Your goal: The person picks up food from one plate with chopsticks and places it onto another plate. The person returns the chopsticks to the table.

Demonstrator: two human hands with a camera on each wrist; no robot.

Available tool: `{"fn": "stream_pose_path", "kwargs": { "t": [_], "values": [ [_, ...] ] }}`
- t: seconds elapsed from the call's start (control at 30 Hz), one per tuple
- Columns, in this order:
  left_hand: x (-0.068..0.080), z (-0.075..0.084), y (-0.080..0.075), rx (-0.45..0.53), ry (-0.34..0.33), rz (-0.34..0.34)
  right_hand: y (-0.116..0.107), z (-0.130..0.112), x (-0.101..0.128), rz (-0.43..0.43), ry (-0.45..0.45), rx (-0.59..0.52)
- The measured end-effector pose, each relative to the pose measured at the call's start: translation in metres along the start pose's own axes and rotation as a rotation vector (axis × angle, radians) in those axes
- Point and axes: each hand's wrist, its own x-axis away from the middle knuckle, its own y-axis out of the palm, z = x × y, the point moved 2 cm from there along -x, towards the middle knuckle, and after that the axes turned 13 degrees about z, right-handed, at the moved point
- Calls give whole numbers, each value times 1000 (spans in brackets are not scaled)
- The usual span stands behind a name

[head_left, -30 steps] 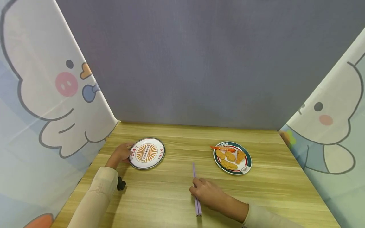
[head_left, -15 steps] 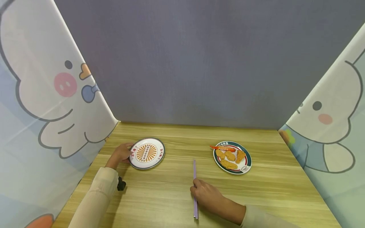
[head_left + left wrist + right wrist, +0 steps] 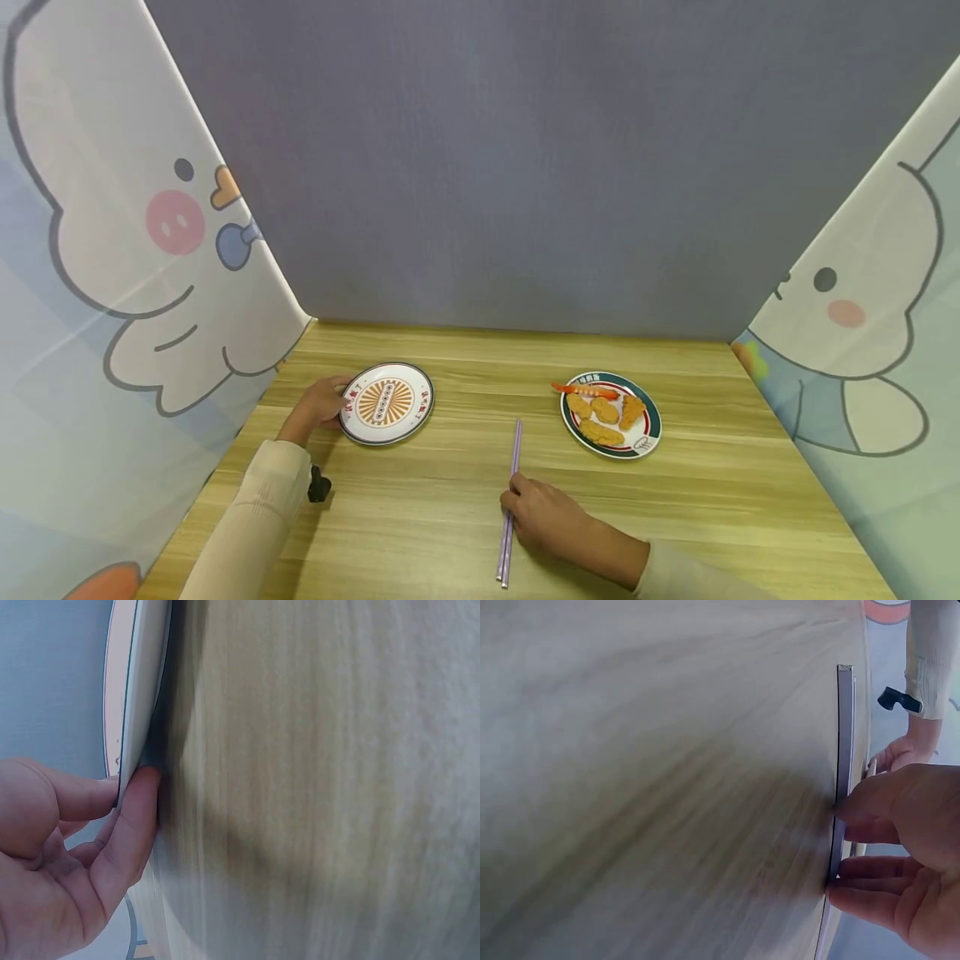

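My left hand (image 3: pixel 326 402) pinches the left rim of a white plate (image 3: pixel 386 404) with an orange sunburst print. In the left wrist view, the thumb lies on top of the rim (image 3: pixel 139 690) and a finger is underneath, with that edge tilted up from the table. A pair of light purple chopsticks (image 3: pixel 507 546) lies near the front middle of the table, pointing away from me. My right hand (image 3: pixel 547 517) holds them about halfway along, thumb and fingertips closed on them close to the wood, as the right wrist view shows.
To the right sits a green-rimmed plate (image 3: pixel 653 421) bearing a shrimp (image 3: pixel 592 391) and several golden fried pieces (image 3: pixel 602 433). A grey panel (image 3: pixel 480 167) stands behind the wooden table (image 3: pixel 420 517). Cartoon-printed sheets flank both sides. A black device (image 3: pixel 318 485) is at my left wrist.
The chopsticks have turned in my right hand: their far tips swung right and their near ends left. My left hand and both plates look unchanged.
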Motion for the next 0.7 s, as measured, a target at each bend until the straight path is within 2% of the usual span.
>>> {"fn": "stream_pose_path", "kwargs": {
  "t": [0.2, 0.37, 0.5, 0.6, 0.7],
  "values": [
    [-2, 0, 1, 0, -8, -10, -3, 3, 0, -2, -31, -8],
    [-2, 0, 0, -33, -8, -20, -6, 8, -1, 48, -86, 13],
    [-1, 4, -3, -112, 53, -7, -11, 14, -4, 112, -98, 39],
    [1, 10, -5, -239, 160, 38, -16, 20, -7, 146, -84, 42],
    [4, 21, -5, -334, 239, 96, -21, 26, -10, 168, -63, 38]
  ]
}}
